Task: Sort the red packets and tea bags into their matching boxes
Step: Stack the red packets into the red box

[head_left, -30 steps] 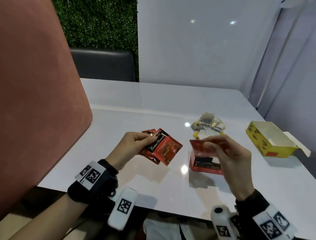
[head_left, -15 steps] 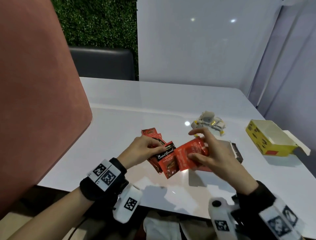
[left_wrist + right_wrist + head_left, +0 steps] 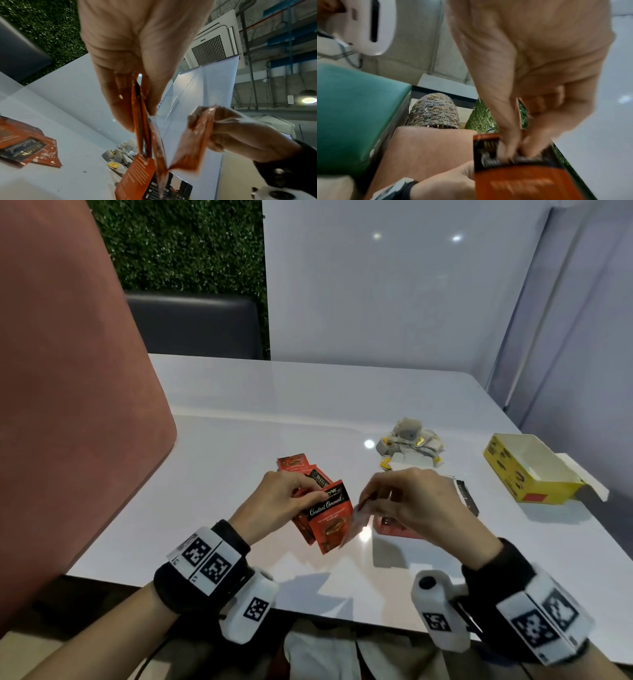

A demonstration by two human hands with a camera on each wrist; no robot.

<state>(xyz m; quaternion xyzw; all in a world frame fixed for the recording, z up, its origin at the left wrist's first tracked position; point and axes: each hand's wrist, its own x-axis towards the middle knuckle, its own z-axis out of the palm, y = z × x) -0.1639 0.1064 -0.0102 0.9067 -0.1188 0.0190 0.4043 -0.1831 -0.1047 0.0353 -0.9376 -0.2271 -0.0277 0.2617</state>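
My left hand (image 3: 318,496) pinches a fanned stack of red packets (image 3: 330,515) just above the table; the same stack (image 3: 142,121) shows edge-on in the left wrist view. Close to its right, my right hand (image 3: 370,501) pinches a single red packet (image 3: 356,525) (image 3: 193,146) by its top, its lower corner against the stack. The red box (image 3: 394,530) lies under my right hand, mostly hidden. More red packets (image 3: 294,463) lie behind my left hand. A pile of tea bags (image 3: 407,441) sits farther back. The yellow box (image 3: 527,470) stands open at the right.
A white table (image 3: 239,440) carries everything, its near edge just in front of my wrists. A pink chair back (image 3: 68,405) rises at the left. A white partition (image 3: 376,302) stands behind the table, and a dark seat (image 3: 195,326) at the far left.
My right hand has carried a red packet leftward from above the red box to the stack in my left hand and turned it edge-on. My left hand has shifted slightly right.
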